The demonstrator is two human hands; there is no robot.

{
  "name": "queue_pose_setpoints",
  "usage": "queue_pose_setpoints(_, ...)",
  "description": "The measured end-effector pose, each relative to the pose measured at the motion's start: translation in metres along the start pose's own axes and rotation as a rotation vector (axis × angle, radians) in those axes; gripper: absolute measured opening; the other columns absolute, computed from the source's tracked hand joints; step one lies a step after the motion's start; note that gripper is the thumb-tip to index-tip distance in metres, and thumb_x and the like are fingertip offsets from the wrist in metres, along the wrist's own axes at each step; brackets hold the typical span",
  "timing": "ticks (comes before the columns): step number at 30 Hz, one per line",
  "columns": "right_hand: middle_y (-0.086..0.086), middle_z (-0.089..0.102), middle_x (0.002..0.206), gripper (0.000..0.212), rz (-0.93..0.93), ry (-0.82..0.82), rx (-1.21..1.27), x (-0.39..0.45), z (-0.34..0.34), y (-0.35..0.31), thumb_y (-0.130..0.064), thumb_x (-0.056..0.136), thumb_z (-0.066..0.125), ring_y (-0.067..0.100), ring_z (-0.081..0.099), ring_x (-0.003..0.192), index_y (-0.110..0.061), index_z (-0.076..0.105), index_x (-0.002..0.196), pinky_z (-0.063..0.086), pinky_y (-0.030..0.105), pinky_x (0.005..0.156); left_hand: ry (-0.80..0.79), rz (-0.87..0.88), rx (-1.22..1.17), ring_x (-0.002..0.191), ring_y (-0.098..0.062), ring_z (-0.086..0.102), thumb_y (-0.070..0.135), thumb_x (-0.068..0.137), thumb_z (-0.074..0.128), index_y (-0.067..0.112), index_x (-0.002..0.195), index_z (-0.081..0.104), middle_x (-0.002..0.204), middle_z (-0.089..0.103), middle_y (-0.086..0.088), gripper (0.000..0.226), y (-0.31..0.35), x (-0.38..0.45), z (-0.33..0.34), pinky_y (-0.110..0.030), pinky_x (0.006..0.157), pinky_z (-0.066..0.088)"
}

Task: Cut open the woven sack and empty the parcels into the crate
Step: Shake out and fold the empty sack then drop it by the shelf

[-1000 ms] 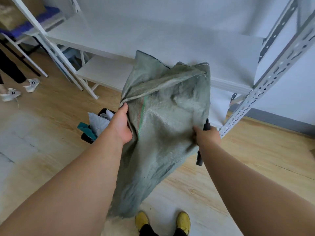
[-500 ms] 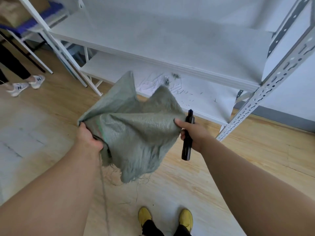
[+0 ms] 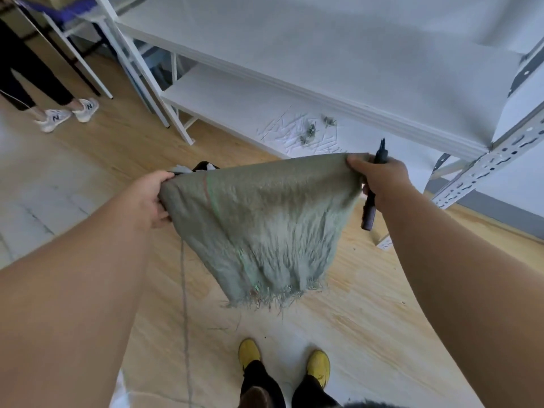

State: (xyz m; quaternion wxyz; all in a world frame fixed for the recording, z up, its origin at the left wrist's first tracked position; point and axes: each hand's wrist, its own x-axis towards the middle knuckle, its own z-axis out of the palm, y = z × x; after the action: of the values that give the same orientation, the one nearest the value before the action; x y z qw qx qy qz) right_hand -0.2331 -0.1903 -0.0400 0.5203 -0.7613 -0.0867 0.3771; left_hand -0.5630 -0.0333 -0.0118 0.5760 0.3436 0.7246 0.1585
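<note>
A limp grey-green woven sack (image 3: 259, 219) hangs folded between my two hands, its frayed cut edge pointing down. My left hand (image 3: 148, 198) pinches its left corner. Its right corner is gripped by my right hand (image 3: 379, 181), which also holds a black cutter (image 3: 371, 201) upright. Just behind the sack's top edge a dark crate rim (image 3: 203, 165) with a pale parcel (image 3: 180, 169) peeks out; most of it is hidden. A long loose thread (image 3: 184, 304) trails from the sack toward the floor.
White metal shelving (image 3: 294, 83) stands right in front, with thread scraps (image 3: 309, 134) on its lower shelf. A slotted upright (image 3: 482, 169) is at the right. Another person's legs and white sneakers (image 3: 64, 113) are at far left. My yellow shoes (image 3: 282, 360) are on the wooden floor.
The sack went from hanging long and upright to being gathered, then stretched out flat and folded between both hands. My hands have moved apart and the view has tilted down.
</note>
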Motion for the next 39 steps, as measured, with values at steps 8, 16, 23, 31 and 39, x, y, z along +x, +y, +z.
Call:
queue_pose_setpoints(8,0.001,0.059,0.104,0.062,-0.295,0.011,-0.402,-0.003,0.01,0.0,-0.009,0.081,0.069,0.02,0.057,0.084,-0.025,0.048,0.136,0.045,0.03,0.073,0.114,0.3,0.192,0.12,-0.027,0.051,0.029,0.086,0.071,0.031,0.136,0.046,0.139,0.048,0.0,0.056,0.003,0.013,-0.015,-0.044,0.09,0.047)
queue_pose_setpoints(16,-0.003,0.051,0.106,0.06,-0.436,-0.028,-0.589,-0.008,0.009,-0.01,0.001,0.078,0.064,0.018,0.051,0.085,-0.022,0.05,0.132,0.042,0.024,0.066,0.043,0.5,0.642,0.128,-0.035,0.044,0.006,0.081,0.074,0.038,0.133,0.044,0.145,0.04,-0.008,0.068,0.009,0.011,-0.012,-0.054,0.098,0.045)
queue_pose_setpoints(23,0.007,0.054,0.107,0.024,-0.541,0.031,-0.78,-0.012,0.014,-0.027,-0.024,0.08,0.069,0.021,0.049,0.083,-0.014,0.063,0.101,0.041,0.03,0.07,0.339,0.682,0.632,0.105,-0.029,0.053,0.018,0.096,0.057,0.011,0.121,0.058,0.116,0.058,-0.012,0.026,0.032,-0.007,-0.009,-0.035,0.078,0.038)
queue_pose_setpoints(31,0.004,0.053,0.06,0.019,-0.286,-0.089,-0.42,-0.038,0.054,-0.039,-0.025,0.076,0.065,0.019,0.045,0.051,-0.014,0.051,0.07,0.039,0.03,0.055,0.318,0.729,0.441,0.126,-0.025,0.049,0.026,0.087,0.069,0.02,0.141,0.039,0.144,0.041,-0.004,0.062,0.026,-0.022,0.039,-0.032,0.092,0.043)
queue_pose_setpoints(39,0.009,0.044,0.054,0.023,0.284,-0.216,0.109,-0.058,0.094,-0.038,-0.003,0.09,0.051,0.015,0.042,0.033,-0.01,0.041,0.071,0.024,0.014,0.036,-0.354,0.59,0.558,0.143,-0.018,0.027,0.049,0.065,0.084,0.025,0.153,0.011,0.157,0.024,0.004,0.117,-0.077,-0.038,0.108,-0.03,0.109,0.026)
